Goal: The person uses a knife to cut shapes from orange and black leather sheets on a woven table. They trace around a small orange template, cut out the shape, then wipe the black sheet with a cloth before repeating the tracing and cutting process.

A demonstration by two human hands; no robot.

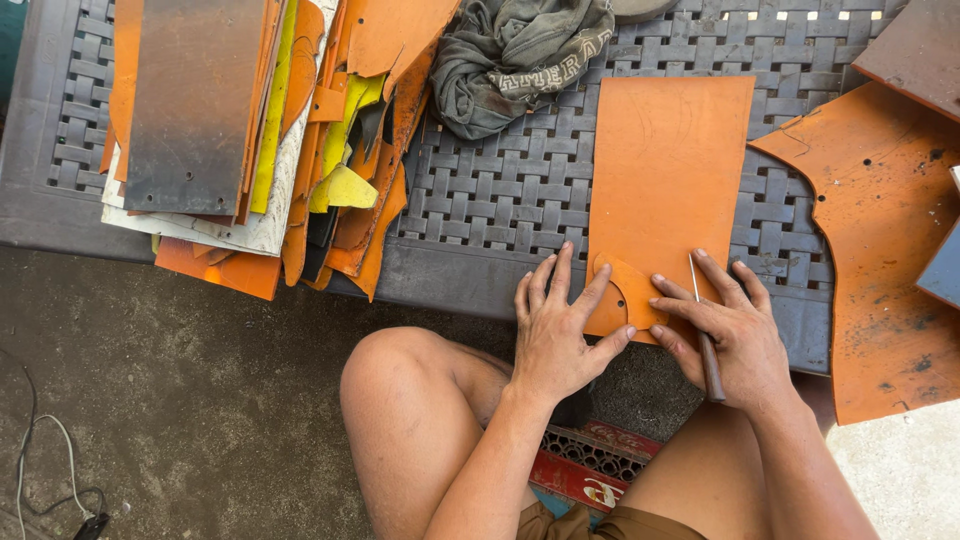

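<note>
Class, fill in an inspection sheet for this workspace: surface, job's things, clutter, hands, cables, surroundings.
Surface: grey woven-pattern table.
Job's things: orange sheet flat on the table; small orange template on its near edge.
Clutter: stack of offcuts, crumpled grey cloth, large orange scrap.
Hands: left hand presses the template; right hand holds an awl.
Cables: thin cable on the ground.
Surroundings: bare concrete ground.

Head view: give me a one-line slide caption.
Left hand presses a small orange template onto an orange sheet; right hand holds a wooden-handled awl.
</note>
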